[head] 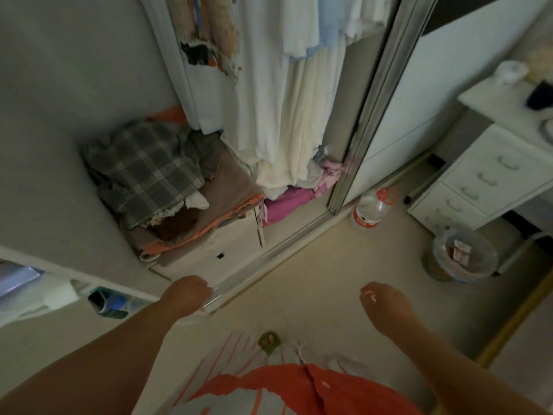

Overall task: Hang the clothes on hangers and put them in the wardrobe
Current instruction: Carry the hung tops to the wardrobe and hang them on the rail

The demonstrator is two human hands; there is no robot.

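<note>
The wardrobe stands open ahead, with white, cream and pale blue clothes (287,94) hanging inside. A grey plaid garment (143,169) lies crumpled on a folded pile at the wardrobe's bottom left, and pink clothes (287,202) are bunched at the bottom right. My left hand (187,295) is curled into a fist over the sliding-door floor track (269,259), holding nothing I can see. My right hand (386,304) hovers above the tiled floor with fingers bent down and nothing in it. No hanger is in either hand.
The sliding mirror door (374,115) stands to the right. On the floor are a plastic water bottle (371,209) and a lined waste bin (462,256). A white drawer unit (484,178) is at the far right. A shelf with a cup (109,302) is at the left.
</note>
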